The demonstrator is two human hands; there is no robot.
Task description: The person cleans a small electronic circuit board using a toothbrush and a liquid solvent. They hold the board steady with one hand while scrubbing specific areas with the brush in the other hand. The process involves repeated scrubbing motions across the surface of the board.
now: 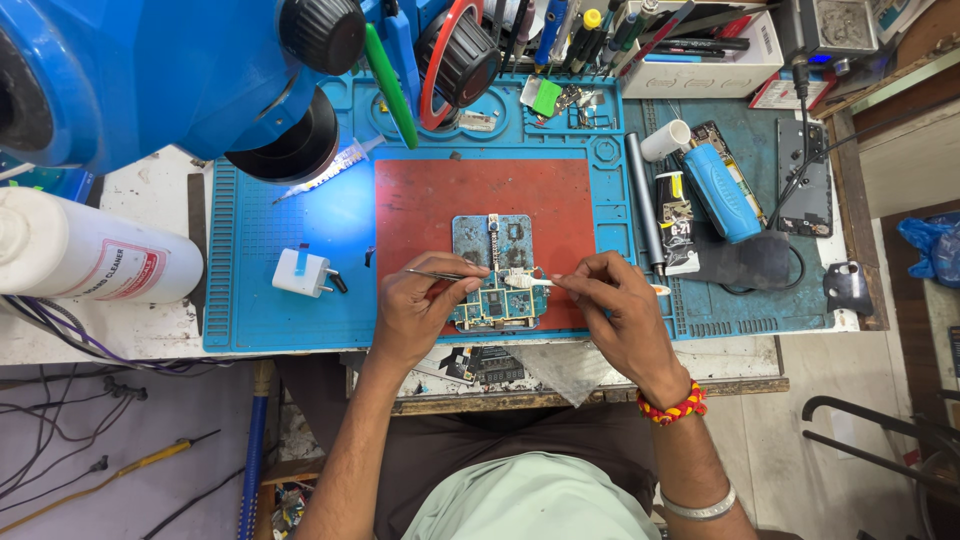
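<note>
two hands work over a circuit board (pixel 497 303) clamped in a metal holder (pixel 492 240) on a red mat (pixel 430 205), on the blue work surface (pixel 270 300). the left hand (pixel 420 305) pinches tweezers (pixel 440 274), tips pointing right. the right hand (pixel 615 300) grips a small white brush (pixel 530 283), lying left-right, head toward the board. behind, a white box (pixel 700 70) holds pens and tools.

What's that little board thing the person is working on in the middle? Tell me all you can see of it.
The circuit board is small, blue-green and crowded with tiny metal-coloured parts. It lies flat in a grey metal holder on the red mat. The left hand rests at its left edge, holding thin tweezers. The right hand holds a white-bristled brush over its top edge. Both hands cover part of it.
</note>
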